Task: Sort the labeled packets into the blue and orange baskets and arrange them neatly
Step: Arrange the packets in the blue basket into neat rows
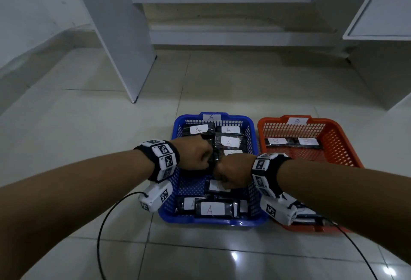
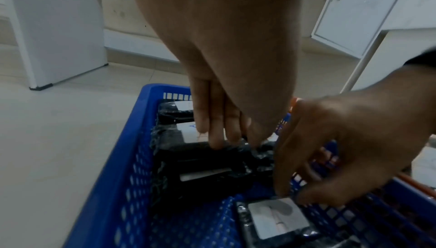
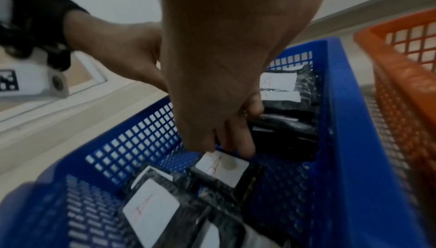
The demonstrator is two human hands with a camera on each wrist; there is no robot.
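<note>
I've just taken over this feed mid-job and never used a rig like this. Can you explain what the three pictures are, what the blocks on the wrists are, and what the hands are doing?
There is no machine here: a person works with bare hands. The big picture comes from a camera on their head; the other two come from the white cameras strapped under each wrist, looking along the fingers. The patterned wrist bands look like tracking markers.

On the tiled floor stand a blue basket tagged A and an orange basket tagged B. Both hold black packets with white labels.

Both hands are inside the blue basket. The left hand presses its fingertips on a black packet in the middle. The right hand reaches down to a packet labeled A; whether it grips or only touches is unclear.
</note>
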